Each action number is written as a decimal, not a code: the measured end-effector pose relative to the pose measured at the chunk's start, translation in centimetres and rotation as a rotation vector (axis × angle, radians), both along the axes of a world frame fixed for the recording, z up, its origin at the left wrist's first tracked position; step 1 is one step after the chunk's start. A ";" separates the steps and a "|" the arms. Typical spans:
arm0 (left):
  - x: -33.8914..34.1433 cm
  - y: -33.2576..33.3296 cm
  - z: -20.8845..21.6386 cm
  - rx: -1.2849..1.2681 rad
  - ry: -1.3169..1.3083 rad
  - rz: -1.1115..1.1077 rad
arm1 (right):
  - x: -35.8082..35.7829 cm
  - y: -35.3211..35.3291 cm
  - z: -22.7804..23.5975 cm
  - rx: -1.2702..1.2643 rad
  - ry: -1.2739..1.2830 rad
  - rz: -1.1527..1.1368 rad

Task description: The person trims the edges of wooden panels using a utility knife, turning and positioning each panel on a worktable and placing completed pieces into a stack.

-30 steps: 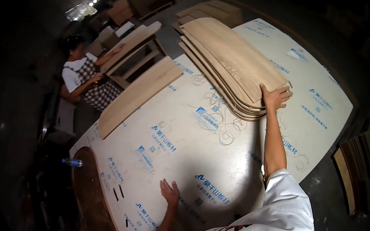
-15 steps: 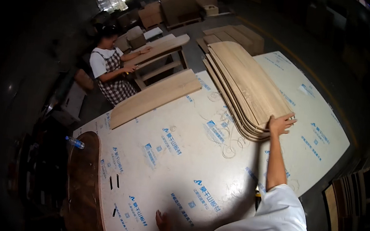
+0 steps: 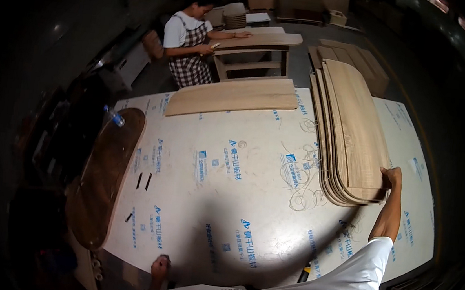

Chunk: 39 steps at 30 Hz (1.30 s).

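Observation:
A stack of long wooden boards with rounded corners (image 3: 354,124) lies on the right part of the large white-topped table (image 3: 193,197). At the near right corner of the stack, my right hand (image 3: 393,179) is closed on the edge of the top board, thumb above and fingers partly hidden behind the edge. My left hand (image 3: 160,267) is low over the table's near edge, its fingers curled together. A small greyish patch shows at its fingertips, too dim to name.
One wooden board (image 3: 232,97) lies along the far edge. A dark brown oval panel (image 3: 105,177) with a plastic bottle (image 3: 114,115) is at the left. Thin strips curl beside the stack. A yellow-black tool (image 3: 304,274) is near my body. A co-worker (image 3: 190,38) stands at a wooden bench.
The view has turned, shifting the scene. My right hand has gone from lying spread over the stack's corner to gripping the board's edge. My left hand has moved left, fingers now curled.

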State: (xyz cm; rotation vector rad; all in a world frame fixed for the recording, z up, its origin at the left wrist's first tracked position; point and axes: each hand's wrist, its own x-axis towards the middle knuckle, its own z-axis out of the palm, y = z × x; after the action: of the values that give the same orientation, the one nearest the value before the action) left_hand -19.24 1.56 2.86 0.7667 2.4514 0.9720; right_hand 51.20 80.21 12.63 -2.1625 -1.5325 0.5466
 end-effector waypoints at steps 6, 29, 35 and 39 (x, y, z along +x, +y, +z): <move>4.5 4.6 3.6 0.000 -0.110 -0.043 | -0.1 -1.6 6.1 -0.258 0.396 0.096; 0.9 0.3 4.9 0.521 -0.998 -0.019 | -30.7 -21.8 12.1 0.159 1.864 0.127; 1.1 8.0 9.6 0.561 -1.233 -0.494 | -31.2 -45.4 14.1 0.310 1.723 0.262; 6.0 15.7 13.6 0.525 -1.569 -0.646 | -25.1 -60.7 12.4 0.216 1.490 0.372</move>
State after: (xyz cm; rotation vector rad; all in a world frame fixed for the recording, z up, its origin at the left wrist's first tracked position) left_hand -13.20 17.22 16.48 0.4941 0.5675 1.2023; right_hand 26.08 19.50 25.00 -0.7291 -0.9387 1.5216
